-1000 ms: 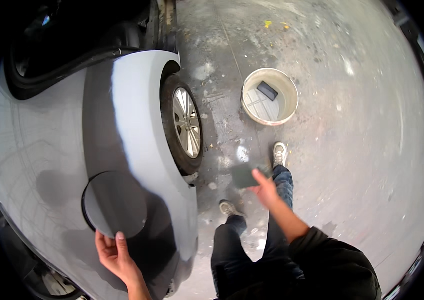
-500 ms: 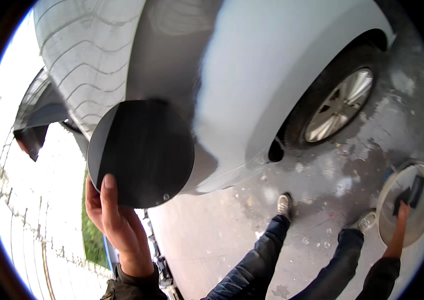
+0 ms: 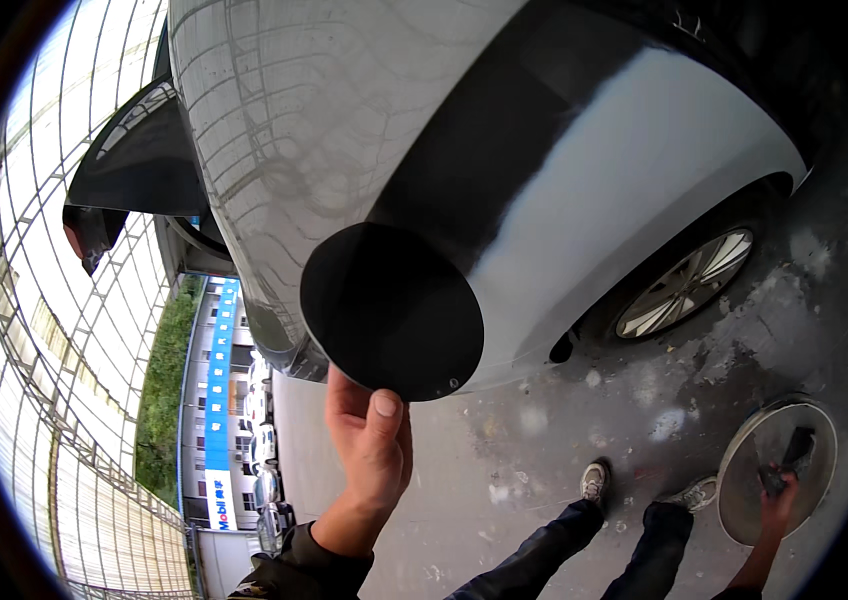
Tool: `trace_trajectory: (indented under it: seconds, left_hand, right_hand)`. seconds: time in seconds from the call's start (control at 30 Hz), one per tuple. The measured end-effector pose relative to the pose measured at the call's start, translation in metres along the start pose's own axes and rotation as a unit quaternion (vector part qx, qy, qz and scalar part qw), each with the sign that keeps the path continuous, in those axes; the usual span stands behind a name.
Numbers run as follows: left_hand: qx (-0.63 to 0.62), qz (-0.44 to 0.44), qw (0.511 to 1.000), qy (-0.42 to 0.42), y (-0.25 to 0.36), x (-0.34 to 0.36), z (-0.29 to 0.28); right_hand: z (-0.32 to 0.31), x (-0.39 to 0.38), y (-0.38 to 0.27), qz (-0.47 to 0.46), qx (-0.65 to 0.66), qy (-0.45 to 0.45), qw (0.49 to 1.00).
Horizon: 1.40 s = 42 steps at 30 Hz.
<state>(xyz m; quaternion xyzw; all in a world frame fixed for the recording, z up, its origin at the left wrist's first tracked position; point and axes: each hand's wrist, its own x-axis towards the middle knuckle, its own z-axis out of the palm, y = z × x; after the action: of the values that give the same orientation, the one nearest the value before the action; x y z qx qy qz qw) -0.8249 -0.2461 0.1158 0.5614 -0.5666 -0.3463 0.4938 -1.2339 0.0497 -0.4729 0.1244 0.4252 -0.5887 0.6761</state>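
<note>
My left hand (image 3: 369, 450) pinches the lower edge of a dark round disc (image 3: 391, 310) and holds it flat against the grey side panel of a car (image 3: 584, 190), just ahead of the wheel arch. My right hand (image 3: 776, 493) reaches down at the lower right into a round white bucket (image 3: 744, 500) on the ground, with its fingers closed on a dark flat block (image 3: 796, 450). My legs and grey shoes (image 3: 596, 482) show between the two hands.
The car's wheel with a silver spoked rim (image 3: 682, 285) stands right of the disc. Stained concrete floor (image 3: 544, 450) lies below. An open dark car door (image 3: 134, 170) sticks out at the upper left. Glazed roofing, greenery and parked cars fill the left rim.
My head has tilted, so the view swung. My right hand, with the dark block, went from near my waist down into the bucket. The left hand keeps the disc on the panel.
</note>
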Motion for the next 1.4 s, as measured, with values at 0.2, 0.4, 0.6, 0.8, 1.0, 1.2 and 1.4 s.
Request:
trace_trajectory:
  seconds: [0.2, 0.4, 0.6, 0.8, 1.0, 1.2, 1.4]
  left_hand:
    - [-0.306, -0.206, 0.929, 0.033, -0.025, 0.007, 0.014]
    - [-0.444, -0.304, 0.843, -0.005, -0.025, 0.035, 0.040]
    - [-0.531, -0.359, 0.767, -0.031, -0.068, 0.055, 0.037]
    - [-0.580, -0.339, 0.740, 0.017, -0.073, 0.074, 0.049]
    - [-0.570, -0.382, 0.727, 0.023, -0.065, 0.052, 0.055]
    - [-0.579, -0.387, 0.718, -0.011, -0.067, 0.034, 0.048]
    - [-0.563, -0.394, 0.727, -0.012, -0.065, 0.021, 0.041]
  right_hand:
    - [0.268, -0.095, -0.105, 0.054, -0.117, 0.064, 0.990]
    - [0.540, -0.178, -0.137, 0.010, -0.250, -0.056, 0.967]
    - [0.696, -0.243, -0.141, -0.023, -0.298, -0.246, 0.922]
    - [0.762, -0.250, -0.156, -0.290, -0.529, -0.234, 0.762]
    - [0.796, -0.212, -0.143, -0.393, -0.605, -0.258, 0.643]
    - [0.807, -0.175, -0.109, -0.367, -0.631, -0.299, 0.614]
    - [0.802, -0.161, -0.097, -0.453, -0.682, -0.389, 0.423]
